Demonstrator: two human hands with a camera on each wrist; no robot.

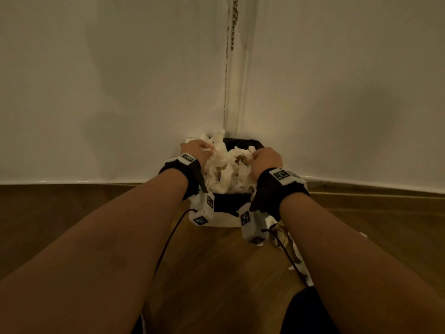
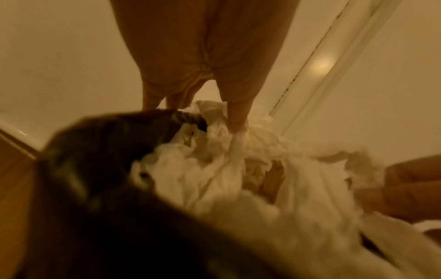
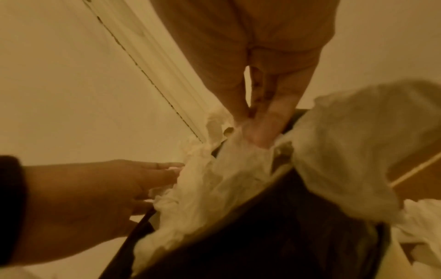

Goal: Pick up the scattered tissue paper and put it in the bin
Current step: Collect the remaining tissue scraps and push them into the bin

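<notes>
Left hand, right hand — tissue, bin

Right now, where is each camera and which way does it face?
Head: above, facing forward and down at the bin in the corner; both forearms, left hand, right hand.
Left wrist: along the left palm onto the tissue paper; right hand at right edge.
Right wrist: along the right palm onto the tissue paper; left hand at left.
All three share the tissue paper.

Likely home — room corner, white walls, wooden floor.
</notes>
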